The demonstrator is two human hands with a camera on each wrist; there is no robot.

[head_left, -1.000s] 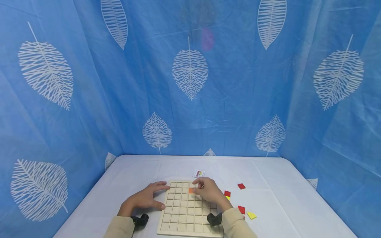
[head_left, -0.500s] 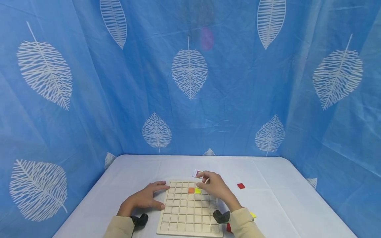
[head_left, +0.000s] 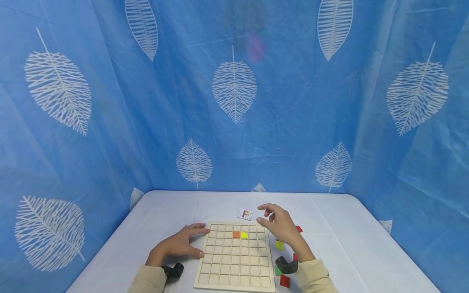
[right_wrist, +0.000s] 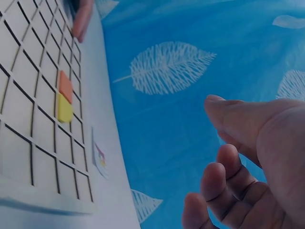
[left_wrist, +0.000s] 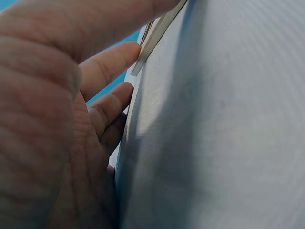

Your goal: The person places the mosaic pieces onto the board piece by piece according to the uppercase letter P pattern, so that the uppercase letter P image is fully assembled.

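Observation:
A pale wooden grid board (head_left: 235,258) lies on the white table. Side by side in its second row from the far edge sit an orange square tile (head_left: 236,234) and a yellow tile (head_left: 244,235) with one cut corner. My left hand (head_left: 179,243) rests at the board's left edge, thumb and fingertips at the rim; the left wrist view shows its fingers (left_wrist: 112,67) along that edge. Over the board's far right corner, my right hand (head_left: 280,224) is raised with loosely bent fingers and holds nothing. In the right wrist view its thumb and fingers (right_wrist: 214,179) stand apart.
A small card (head_left: 245,214) with a coloured grid pattern lies beyond the board. Right of the board are a yellow tile (head_left: 279,245), a green tile (head_left: 279,271), a red tile (head_left: 284,281) and other red pieces partly behind the right arm. Blue leaf-patterned cloth (head_left: 234,162) surrounds the table.
My right hand was at the orange tile, then let go of the yellow tile beside it and moved right, off the grid's middle. The left hand has stayed at the board's edge.

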